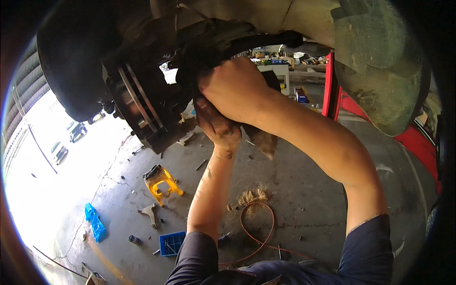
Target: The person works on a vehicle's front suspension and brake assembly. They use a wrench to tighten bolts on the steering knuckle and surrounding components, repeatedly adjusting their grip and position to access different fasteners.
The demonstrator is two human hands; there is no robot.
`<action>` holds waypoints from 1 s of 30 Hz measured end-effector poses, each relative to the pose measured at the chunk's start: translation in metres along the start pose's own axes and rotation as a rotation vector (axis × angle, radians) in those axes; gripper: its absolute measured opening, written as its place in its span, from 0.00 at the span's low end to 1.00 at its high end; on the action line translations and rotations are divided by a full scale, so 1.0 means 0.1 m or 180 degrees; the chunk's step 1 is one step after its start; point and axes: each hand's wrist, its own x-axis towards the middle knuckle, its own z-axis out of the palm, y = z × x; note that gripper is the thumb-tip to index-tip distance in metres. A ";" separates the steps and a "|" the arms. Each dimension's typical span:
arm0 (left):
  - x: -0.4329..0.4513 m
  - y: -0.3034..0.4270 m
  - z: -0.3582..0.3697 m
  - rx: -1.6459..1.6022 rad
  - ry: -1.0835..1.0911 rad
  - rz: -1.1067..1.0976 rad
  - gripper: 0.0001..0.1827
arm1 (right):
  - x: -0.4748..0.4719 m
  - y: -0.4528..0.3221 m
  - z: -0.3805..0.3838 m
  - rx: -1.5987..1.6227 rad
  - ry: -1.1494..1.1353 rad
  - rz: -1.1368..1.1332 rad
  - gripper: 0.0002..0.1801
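Both my arms reach up under a raised vehicle, beside its brake disc [139, 96] and the dark hub assembly around it. My right hand [235, 87] is curled at a dark suspension part [199, 60], its fingers hidden in shadow. Just below it is my left hand [217, 124], smeared with black grease and pointing upward. Its fingertips go out of sight beneath my right hand, close to the same dark parts. What either hand grips cannot be made out. A dark, dirt-coated flap [262, 142] hangs behind my wrists.
A red lift post [328, 85] and mudguard [381, 71] are at right. Below on the concrete lie a yellow stool [162, 185], metal control arm [151, 215], blue tray [171, 244], blue plastic bag [94, 222], and looped red hose [245, 228]. A cluttered workbench [274, 67] stands behind.
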 end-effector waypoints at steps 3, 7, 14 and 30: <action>-0.10 -0.08 0.01 0.0019 0.0168 -0.0227 0.39 | 0.03 0.03 0.07 0.0105 0.0137 -0.0112 0.09; -0.18 -0.15 0.06 0.0668 0.0324 -0.0285 0.34 | -0.07 0.07 0.14 0.0069 -0.0078 -0.0099 0.14; 0.08 0.01 0.23 -0.0848 0.0590 -0.0310 0.37 | -0.05 0.18 0.00 0.0643 -0.0667 -0.0222 0.10; 0.23 0.02 0.14 -0.0631 0.0037 0.0533 0.20 | -0.24 0.30 0.13 0.1419 -0.1174 -0.0056 0.08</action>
